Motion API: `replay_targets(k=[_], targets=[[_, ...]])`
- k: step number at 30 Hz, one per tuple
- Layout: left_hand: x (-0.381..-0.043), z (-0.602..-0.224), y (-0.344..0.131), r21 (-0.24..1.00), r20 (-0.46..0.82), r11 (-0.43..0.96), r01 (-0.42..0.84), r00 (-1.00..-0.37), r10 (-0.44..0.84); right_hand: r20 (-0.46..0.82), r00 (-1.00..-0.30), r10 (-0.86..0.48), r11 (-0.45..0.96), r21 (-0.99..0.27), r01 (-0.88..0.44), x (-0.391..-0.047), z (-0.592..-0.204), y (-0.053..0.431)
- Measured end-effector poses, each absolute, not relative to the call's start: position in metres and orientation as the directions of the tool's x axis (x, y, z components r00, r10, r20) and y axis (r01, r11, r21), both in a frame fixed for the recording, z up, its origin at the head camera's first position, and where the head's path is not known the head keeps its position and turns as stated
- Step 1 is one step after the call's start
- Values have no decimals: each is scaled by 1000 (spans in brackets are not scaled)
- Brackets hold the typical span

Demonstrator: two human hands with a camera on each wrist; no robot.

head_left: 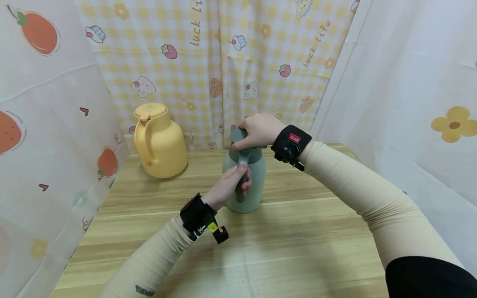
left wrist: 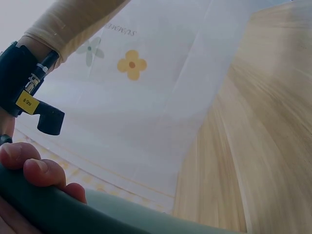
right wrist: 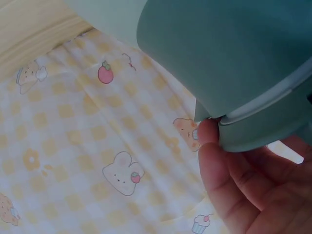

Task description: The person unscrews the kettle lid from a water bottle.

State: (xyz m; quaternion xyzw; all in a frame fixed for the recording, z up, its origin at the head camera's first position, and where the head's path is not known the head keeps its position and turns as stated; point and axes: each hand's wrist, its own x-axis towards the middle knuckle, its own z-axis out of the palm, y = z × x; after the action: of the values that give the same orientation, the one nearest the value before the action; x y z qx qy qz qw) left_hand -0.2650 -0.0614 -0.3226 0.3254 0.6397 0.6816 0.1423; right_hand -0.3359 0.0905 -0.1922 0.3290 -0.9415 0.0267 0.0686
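Note:
A grey-green thermos jug (head_left: 257, 178) stands upright on the wooden table. My left hand (head_left: 229, 184) grips its dark green handle (head_left: 240, 195); in the left wrist view the fingers (left wrist: 45, 172) curl round that handle. On top of the jug, my right hand (head_left: 259, 130) holds the round lid (head_left: 237, 135), thumb on the near side. Seen from the right wrist, fingertips (right wrist: 210, 131) hook the edge of the lid (right wrist: 258, 136), and a pale band shows between lid and body. The palm side hides part of the lid.
A yellow thermos jug (head_left: 167, 145) stands to the left at the back of the wooden table (head_left: 298, 240). Behind it hangs a yellow checked curtain (head_left: 193, 82), with white printed curtains (head_left: 410, 103) at both sides.

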Motion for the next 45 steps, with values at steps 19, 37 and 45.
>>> replay_targets(k=[19,37,45], targets=[[-268,-324,-61,960,279,-167,223,-734,619,4,-657,-754,646,-173,-743,-352,-184,104],[-267,-325,-61,956,292,-183,227,-743,603,-178,-671,-720,694,-217,-687,-354,-170,103],[-266,-327,-59,955,295,-176,238,-741,602,-156,-643,-750,660,-245,-710,-354,-175,105]])
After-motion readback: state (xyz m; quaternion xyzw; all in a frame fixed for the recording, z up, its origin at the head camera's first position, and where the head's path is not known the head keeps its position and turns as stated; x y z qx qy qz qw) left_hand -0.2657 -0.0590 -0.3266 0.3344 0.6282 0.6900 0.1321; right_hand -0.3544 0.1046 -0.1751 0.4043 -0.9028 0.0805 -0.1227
